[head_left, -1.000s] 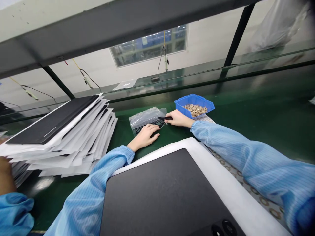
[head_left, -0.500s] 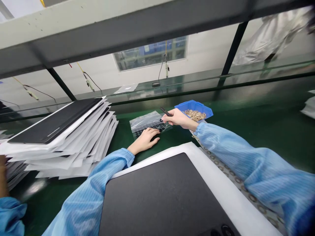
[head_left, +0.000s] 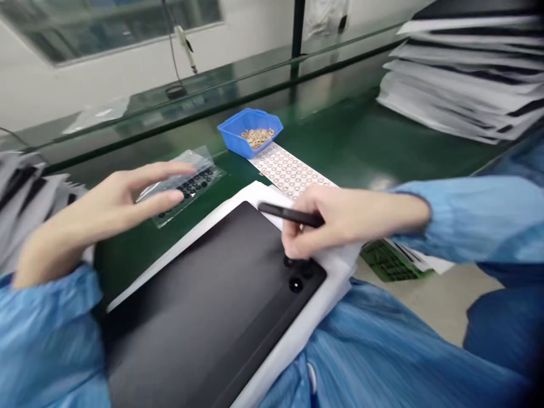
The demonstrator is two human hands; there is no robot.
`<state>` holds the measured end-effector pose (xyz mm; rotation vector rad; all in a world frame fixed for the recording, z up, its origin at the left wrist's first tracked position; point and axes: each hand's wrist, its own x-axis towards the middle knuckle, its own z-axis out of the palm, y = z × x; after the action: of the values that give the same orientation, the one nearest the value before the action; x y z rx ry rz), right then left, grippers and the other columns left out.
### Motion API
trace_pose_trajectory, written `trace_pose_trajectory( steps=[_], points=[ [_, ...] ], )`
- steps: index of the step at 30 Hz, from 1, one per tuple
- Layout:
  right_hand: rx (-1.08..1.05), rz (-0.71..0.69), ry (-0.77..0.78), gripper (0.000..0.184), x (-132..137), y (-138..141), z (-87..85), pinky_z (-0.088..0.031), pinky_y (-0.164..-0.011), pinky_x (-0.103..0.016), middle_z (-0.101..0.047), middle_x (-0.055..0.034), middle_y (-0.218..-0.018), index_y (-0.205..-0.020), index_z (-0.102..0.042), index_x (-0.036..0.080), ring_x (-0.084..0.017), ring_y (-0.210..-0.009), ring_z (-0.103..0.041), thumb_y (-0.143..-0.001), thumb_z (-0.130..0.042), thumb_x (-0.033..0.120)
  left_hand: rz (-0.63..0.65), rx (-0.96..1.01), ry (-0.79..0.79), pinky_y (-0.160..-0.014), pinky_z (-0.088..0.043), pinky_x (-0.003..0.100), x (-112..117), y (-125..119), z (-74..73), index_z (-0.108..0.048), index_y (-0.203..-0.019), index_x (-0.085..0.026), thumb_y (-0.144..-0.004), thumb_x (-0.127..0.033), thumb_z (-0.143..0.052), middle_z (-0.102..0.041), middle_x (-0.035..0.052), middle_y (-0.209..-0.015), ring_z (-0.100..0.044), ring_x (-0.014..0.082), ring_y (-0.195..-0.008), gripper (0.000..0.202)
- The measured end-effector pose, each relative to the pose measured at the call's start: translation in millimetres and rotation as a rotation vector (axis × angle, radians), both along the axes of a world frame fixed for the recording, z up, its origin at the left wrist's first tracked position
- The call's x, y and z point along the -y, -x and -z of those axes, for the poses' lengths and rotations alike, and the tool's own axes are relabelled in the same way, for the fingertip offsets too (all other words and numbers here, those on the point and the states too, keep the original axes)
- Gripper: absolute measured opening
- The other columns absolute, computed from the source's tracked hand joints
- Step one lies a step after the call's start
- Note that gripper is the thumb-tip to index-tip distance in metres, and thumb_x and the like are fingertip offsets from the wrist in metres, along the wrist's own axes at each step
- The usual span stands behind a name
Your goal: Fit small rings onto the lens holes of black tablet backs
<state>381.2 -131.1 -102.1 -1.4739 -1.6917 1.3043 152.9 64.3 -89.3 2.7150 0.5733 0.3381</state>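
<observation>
A long green surface (head_left: 340,130) runs across the scene, and at its far right sits a tall stack of black panels in white sleeves (head_left: 463,73). Nearer the person, a large black panel (head_left: 204,306) lies on a white sheet (head_left: 335,266), its long axis slanting from lower left to upper right, with its lower part resting against the person's blue gown (head_left: 374,351).

Beyond it, a small blue plastic bin (head_left: 249,131) holds a shallow heap of tan rings (head_left: 257,136). Just in front of the bin lies a strip of backing sheet printed or loaded with rows of rings (head_left: 293,170). To the left, a clear zip bag (head_left: 182,187) holds black rubber rings (head_left: 195,184) in rows.

The left hand (head_left: 97,218) has an open grip, its fingers spread and reaching over the bag; whether they touch it is hard to tell. The right hand (head_left: 335,221) has a closed grip on a slim black tool (head_left: 289,214), held above the panel's corner. The tool's long axis lies nearly level, its tip pointing left and slightly away from the hand. Under those fingers, small round black rings (head_left: 295,284) sit on the panel's corner.
</observation>
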Motion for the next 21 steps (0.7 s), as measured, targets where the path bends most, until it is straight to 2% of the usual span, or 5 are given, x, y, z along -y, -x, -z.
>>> trace_pose_trajectory(
  steps=[2, 5, 12, 17, 21],
  points=[
    [0.027, 0.051, 0.010, 0.012, 26.3, 2.7, 7.5, -0.034, -0.039, -0.016, -0.059, 0.0031, -0.052, -0.061, -0.068, 0.017, -0.005, -0.044, -0.047, -0.071, -0.064, 0.013, 0.244, -0.051, -0.026, -0.101, -0.035, 0.050, 39.7, 3.1, -5.4, -0.053, -0.126, -0.038, -0.082, -0.061, -0.048, -0.052, -0.0115, -0.131, -0.049, 0.0296, -0.120, 0.050],
    [0.065, 0.148, 0.015, 0.013, 43.9, 4.5, 19.0, -0.032, -0.037, -0.016, -0.053, 0.0045, -0.049, -0.059, -0.065, 0.018, -0.005, -0.042, -0.043, -0.070, -0.063, 0.013, 0.451, -0.246, -0.045, -0.097, -0.043, 0.052, 94.2, 7.2, 10.9, -0.032, -0.139, -0.045, -0.080, -0.057, -0.056, -0.037, -0.0060, -0.146, -0.037, 0.0333, -0.132, 0.065],
    [0.048, 0.245, 0.025, 0.012, 45.3, 4.3, 34.1, -0.031, -0.039, -0.018, -0.047, 0.0046, -0.049, -0.059, -0.060, 0.016, -0.005, -0.043, -0.040, -0.071, -0.060, 0.016, 0.446, -0.125, -0.310, -0.099, -0.034, 0.063, 142.4, 6.2, 51.3, -0.024, -0.144, -0.040, -0.079, -0.058, -0.051, -0.035, 0.0035, -0.147, -0.031, 0.0372, -0.134, 0.073],
    [0.121, 0.277, 0.071, 0.009, 45.7, 8.6, 27.1, -0.034, -0.045, -0.017, -0.049, 0.0039, -0.053, -0.061, -0.059, 0.015, -0.006, -0.049, -0.043, -0.070, -0.058, 0.017, 0.339, -0.261, -0.368, -0.096, -0.029, 0.068, 155.7, -6.3, 47.4, -0.040, -0.136, -0.040, -0.054, -0.060, -0.074, -0.038, 0.0096, -0.145, -0.038, 0.0474, -0.125, 0.091],
    [0.220, 0.281, 0.068, 0.009, 46.4, 13.1, 23.4, -0.035, -0.045, -0.017, -0.051, 0.0037, -0.054, -0.061, -0.056, 0.016, -0.007, -0.050, -0.046, -0.070, -0.056, 0.017, 0.338, -0.231, -0.454, -0.092, -0.037, 0.062, 165.8, -15.8, 43.0, -0.047, -0.131, -0.035, -0.060, -0.060, -0.072, -0.048, 0.0097, -0.137, -0.047, 0.0443, -0.118, 0.079]
  ],
)
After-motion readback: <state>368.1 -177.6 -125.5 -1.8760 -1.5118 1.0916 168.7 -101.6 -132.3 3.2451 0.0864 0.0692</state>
